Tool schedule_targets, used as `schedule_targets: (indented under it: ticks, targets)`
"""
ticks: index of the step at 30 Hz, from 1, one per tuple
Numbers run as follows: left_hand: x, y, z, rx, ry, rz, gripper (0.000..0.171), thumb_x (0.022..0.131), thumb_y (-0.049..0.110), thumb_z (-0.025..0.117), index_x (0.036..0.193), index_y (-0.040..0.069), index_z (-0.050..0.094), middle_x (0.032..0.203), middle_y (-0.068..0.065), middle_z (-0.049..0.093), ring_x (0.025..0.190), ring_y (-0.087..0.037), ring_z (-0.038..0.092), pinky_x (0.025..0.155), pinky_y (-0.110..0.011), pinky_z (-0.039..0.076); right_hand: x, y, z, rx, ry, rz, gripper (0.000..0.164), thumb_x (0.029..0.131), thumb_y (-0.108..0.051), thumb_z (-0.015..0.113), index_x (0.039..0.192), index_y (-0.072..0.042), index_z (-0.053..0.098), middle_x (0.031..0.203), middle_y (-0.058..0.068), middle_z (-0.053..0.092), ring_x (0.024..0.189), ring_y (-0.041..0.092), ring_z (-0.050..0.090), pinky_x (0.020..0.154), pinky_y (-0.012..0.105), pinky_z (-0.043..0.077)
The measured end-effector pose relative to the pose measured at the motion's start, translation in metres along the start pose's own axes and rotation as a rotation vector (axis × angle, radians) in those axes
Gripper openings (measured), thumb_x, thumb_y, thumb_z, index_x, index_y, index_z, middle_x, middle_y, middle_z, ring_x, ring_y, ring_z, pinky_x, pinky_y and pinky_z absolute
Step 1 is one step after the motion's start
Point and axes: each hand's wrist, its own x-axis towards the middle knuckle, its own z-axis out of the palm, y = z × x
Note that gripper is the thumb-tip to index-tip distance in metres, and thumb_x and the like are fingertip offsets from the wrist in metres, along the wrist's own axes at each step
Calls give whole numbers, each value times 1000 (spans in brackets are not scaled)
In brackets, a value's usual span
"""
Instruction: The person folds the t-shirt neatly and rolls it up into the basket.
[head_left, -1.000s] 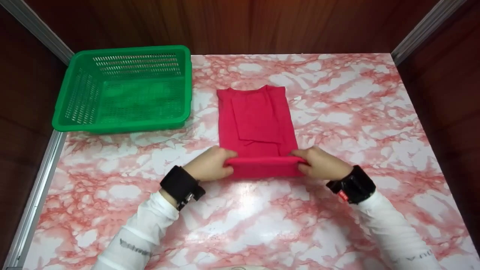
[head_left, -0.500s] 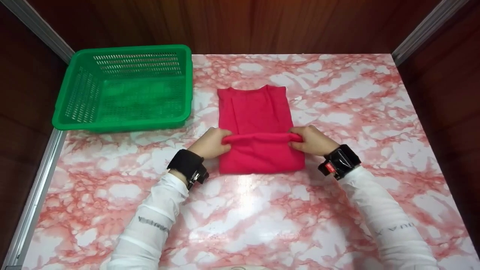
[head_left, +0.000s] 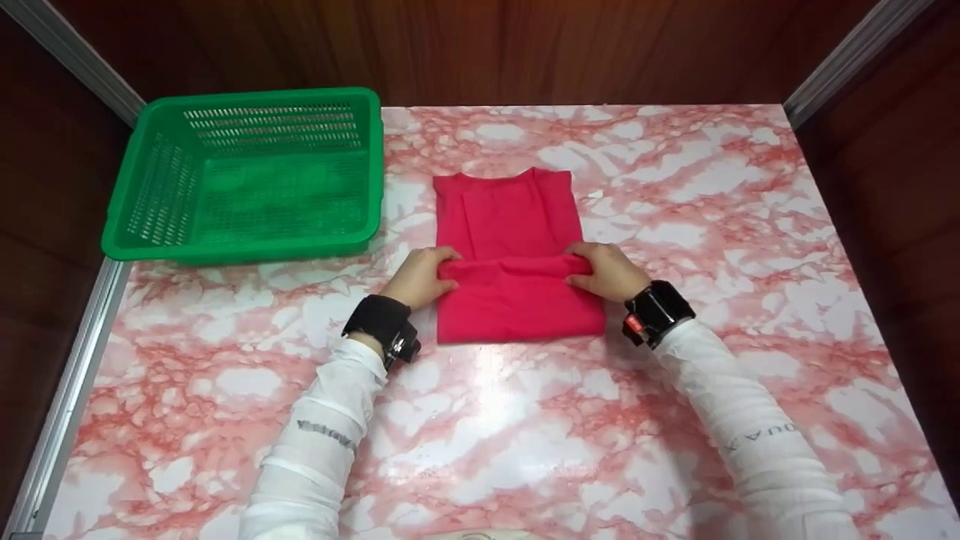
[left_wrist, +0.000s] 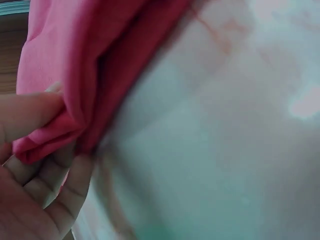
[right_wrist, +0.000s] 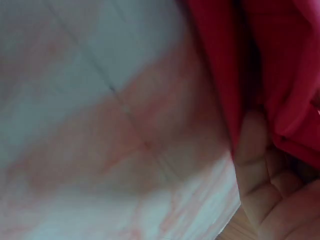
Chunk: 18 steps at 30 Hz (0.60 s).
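Note:
A red shirt lies folded on the marbled table, its curved neckline towards the back wall. Its near part is doubled over, and the folded edge crosses the middle of the shirt. At the left end of that edge my left hand pinches the cloth between thumb and fingers. My right hand grips the right end the same way. In the left wrist view, the thumb is over the layered cloth and the fingers are beneath it. Fingers reach under the fold in the right wrist view, where the thumb is hidden.
A green plastic basket with slotted walls stands at the back left, with nothing in it. Dark wooden panels bound the table at the back and sides. Bare tabletop surrounds the shirt.
Both hands have carried the shirt's near edge away from the body and over its upper part. The cloth is now lower and flatter. The basket has stayed put.

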Motion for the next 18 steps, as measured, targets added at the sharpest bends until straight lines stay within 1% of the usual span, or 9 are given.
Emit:
schedule_targets:
  ticks: [1,3,4,6,9,13,16,18]
  targets:
    - [0,-1,1,-9,12,4,37,73,8,70,108,4,60,105,-11,62,99,-23,55,89,-32,41,1,1,1,6,9,-6,40,78,-16,67,115,-3,54,108,16,59,99,28,54,85,39,42]
    - [1,-4,3,-13,35,20,39,72,8,71,109,5,60,107,-11,60,103,-23,53,92,-31,39,1,2,4,11,29,-16,43,78,-15,67,117,-6,53,113,16,55,105,29,52,90,40,40]
    - [0,-4,4,-4,48,26,40,72,8,71,110,6,59,108,-10,58,104,-23,52,93,-31,39,1,3,6,10,42,-24,45,78,-14,68,119,-7,52,115,15,53,106,29,50,91,40,39]
    - [-1,-5,6,44,77,39,42,72,9,72,112,8,58,109,-9,54,105,-23,50,93,-31,38,0,3,8,-7,78,-37,48,77,-15,68,122,-10,50,116,14,49,108,29,48,92,41,39]
    - [-5,-2,9,167,114,55,49,73,13,71,119,11,53,117,-9,47,112,-24,44,94,-35,36,-4,2,11,-61,151,-71,52,77,-15,68,124,-12,48,124,16,42,113,31,44,92,44,38]
    - [-15,9,13,372,143,107,55,79,21,65,130,14,43,136,-12,33,126,-26,29,97,-41,30,-11,-4,15,-166,240,-133,53,79,-17,66,127,-11,45,139,18,28,127,35,30,98,47,33]
    - [-24,19,19,486,152,155,61,82,36,59,134,14,37,142,-13,25,131,-28,20,102,-43,24,-20,-11,21,-261,282,-155,57,83,-27,62,132,-12,40,145,14,21,133,32,19,103,48,25]
    - [-32,24,23,531,140,175,69,81,48,55,137,14,34,144,-14,22,133,-29,16,104,-44,20,-27,-15,25,-312,291,-155,63,85,-37,57,137,-11,34,148,10,17,135,31,13,104,49,21]
